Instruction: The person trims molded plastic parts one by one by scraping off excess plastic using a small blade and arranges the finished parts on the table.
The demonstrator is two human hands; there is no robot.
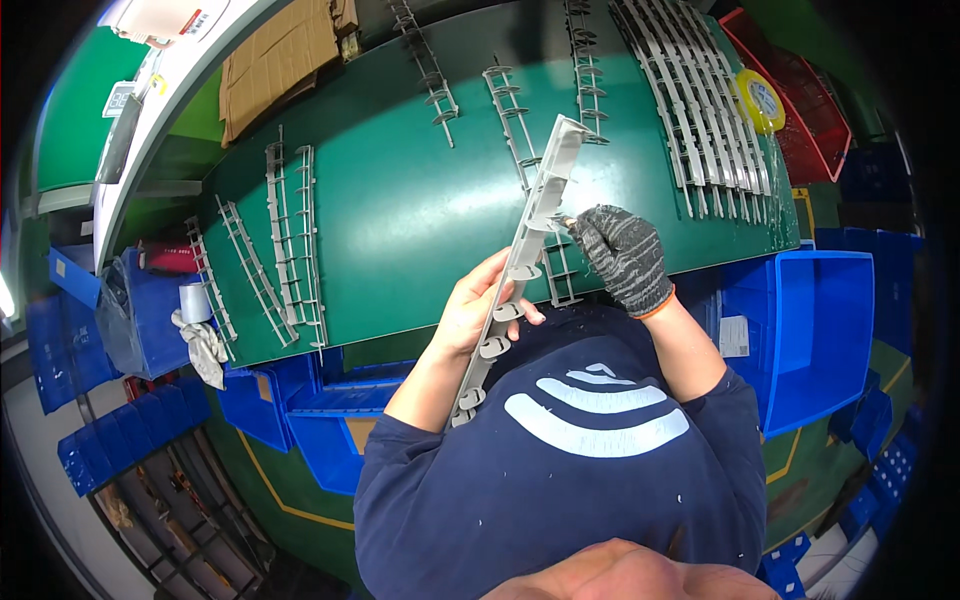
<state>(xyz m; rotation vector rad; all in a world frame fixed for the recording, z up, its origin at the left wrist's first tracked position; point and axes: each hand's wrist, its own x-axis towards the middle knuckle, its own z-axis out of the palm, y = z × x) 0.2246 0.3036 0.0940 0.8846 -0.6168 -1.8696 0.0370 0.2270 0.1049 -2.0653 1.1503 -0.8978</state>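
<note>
The near edge of the green table (400,220) runs just in front of the person's body, and a wide stretch of green opens between the ladder-like grey strips (276,175) on the left and the long grey strip (547,190) over that edge. Packed pale strips (690,110) bound the right side. The bare left hand (470,305) holds the slanting strip, fingers curled around it; the gloved right hand (622,258) bends in opposite, fingers bunched at it, gripping or not I can't tell
</note>
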